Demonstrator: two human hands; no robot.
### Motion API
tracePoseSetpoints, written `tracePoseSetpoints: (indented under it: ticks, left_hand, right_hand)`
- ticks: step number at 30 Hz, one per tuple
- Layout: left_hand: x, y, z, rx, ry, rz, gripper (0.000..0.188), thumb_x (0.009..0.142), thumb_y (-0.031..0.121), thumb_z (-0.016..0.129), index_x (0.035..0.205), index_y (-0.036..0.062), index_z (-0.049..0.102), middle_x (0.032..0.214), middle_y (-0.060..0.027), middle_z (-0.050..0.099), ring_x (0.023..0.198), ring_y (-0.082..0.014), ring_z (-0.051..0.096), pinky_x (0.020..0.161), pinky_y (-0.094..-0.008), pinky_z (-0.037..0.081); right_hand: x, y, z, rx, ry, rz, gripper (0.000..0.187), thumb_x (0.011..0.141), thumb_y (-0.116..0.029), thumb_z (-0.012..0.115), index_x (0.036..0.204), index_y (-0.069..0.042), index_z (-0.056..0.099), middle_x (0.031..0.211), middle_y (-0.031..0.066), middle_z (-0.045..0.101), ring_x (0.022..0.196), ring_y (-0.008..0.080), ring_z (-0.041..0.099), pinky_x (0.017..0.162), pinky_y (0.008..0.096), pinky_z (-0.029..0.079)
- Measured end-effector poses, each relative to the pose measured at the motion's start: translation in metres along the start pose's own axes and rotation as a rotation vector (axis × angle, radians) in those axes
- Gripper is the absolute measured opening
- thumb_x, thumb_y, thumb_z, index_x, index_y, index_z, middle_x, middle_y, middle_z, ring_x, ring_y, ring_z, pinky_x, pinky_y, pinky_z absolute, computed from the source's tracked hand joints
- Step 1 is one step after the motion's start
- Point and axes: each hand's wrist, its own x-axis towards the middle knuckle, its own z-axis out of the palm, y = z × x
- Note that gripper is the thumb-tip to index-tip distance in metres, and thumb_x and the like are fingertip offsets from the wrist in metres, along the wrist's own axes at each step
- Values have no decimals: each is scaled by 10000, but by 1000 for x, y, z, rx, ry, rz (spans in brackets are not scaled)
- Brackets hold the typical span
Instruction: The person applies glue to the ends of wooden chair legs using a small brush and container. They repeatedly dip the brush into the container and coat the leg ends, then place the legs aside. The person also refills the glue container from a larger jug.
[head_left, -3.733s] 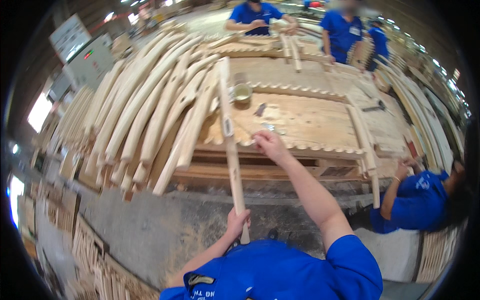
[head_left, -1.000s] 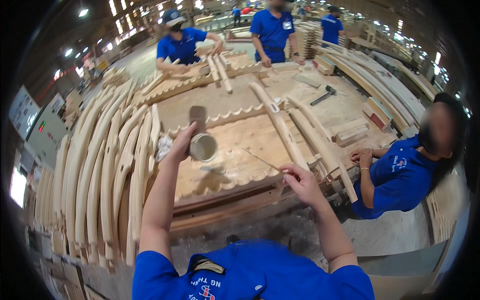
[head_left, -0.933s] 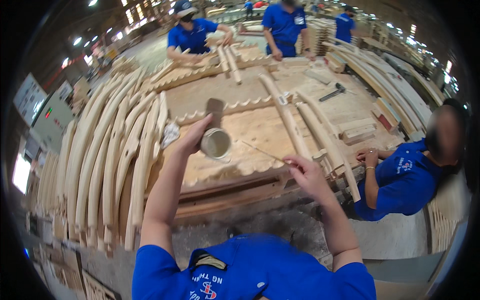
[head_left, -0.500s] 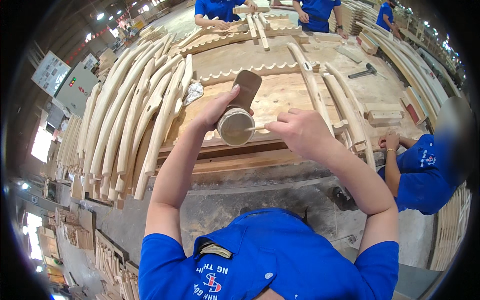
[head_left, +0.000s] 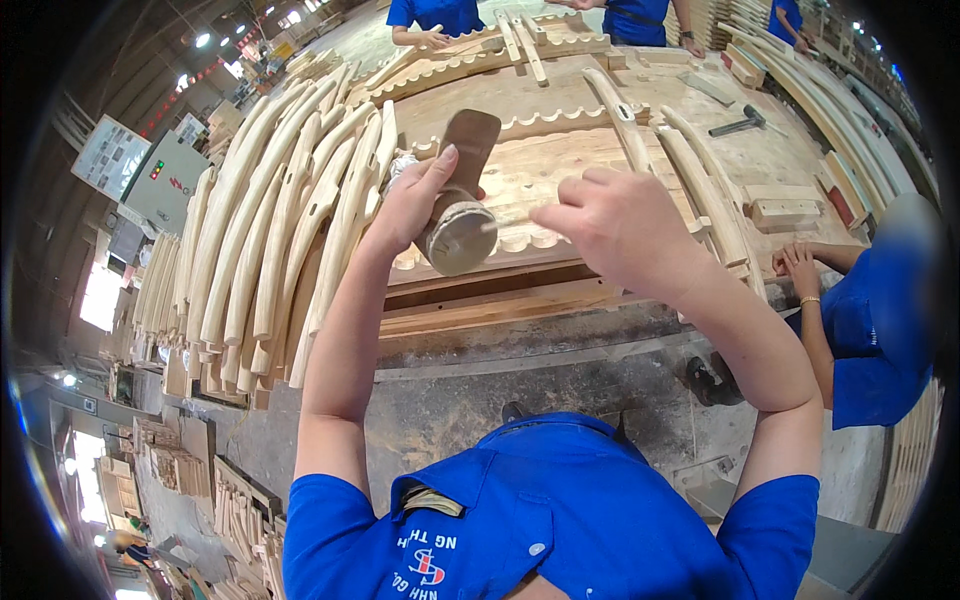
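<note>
My left hand (head_left: 412, 203) holds up a round brown tin (head_left: 460, 232) with pale paste inside, its opening tipped toward me. A brown lid or flap (head_left: 472, 140) stands up behind the tin. My right hand (head_left: 618, 220) pinches a thin stick (head_left: 505, 222) whose tip reaches into the tin. Both hands are raised in front of a low wooden work table (head_left: 560, 170) with scalloped edge strips.
A row of curved pale wooden parts (head_left: 285, 230) leans at the table's left. A hammer (head_left: 738, 124) and small wood blocks (head_left: 785, 212) lie at the right. A person in blue (head_left: 870, 310) sits at the right; other people stand at the far end. Stacked wood lies lower left.
I lifted the tin off the table with my left hand and brought it close. My right hand came up with the stick and dipped it into the tin.
</note>
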Motion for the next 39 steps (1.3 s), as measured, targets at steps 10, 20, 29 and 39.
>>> tracePoseSetpoints:
  ticks: [10,20,29,39]
  left_hand:
    - [-10,18,-4,85,-17,67,543,950,471,388,982,-20,618,847,-86,659,748,-120,611,708,-264,481]
    - [-20,32,-9,154,39,87,546,942,470,407,962,-30,626,823,-90,664,733,-127,618,707,-267,479]
    - [-18,34,0,235,56,164,542,938,471,419,949,-27,633,824,-89,660,745,-129,609,704,-273,471]
    - [-11,44,4,122,126,193,520,946,438,423,991,-40,622,825,-92,656,741,-126,612,701,-264,477]
  right_hand:
    - [8,-22,-16,-51,-5,50,39,739,-119,579,764,-128,608,716,30,613,737,179,627,616,314,506]
    - [14,-36,-26,-117,-43,54,43,735,-118,592,762,-126,624,709,50,618,743,196,637,628,316,511]
    - [10,-37,-27,-132,-93,86,41,704,-95,583,741,-110,574,708,42,580,730,200,610,599,314,498]
    - [1,-26,-35,-88,-39,167,85,721,-88,565,787,-125,604,705,39,575,723,201,605,599,320,497]
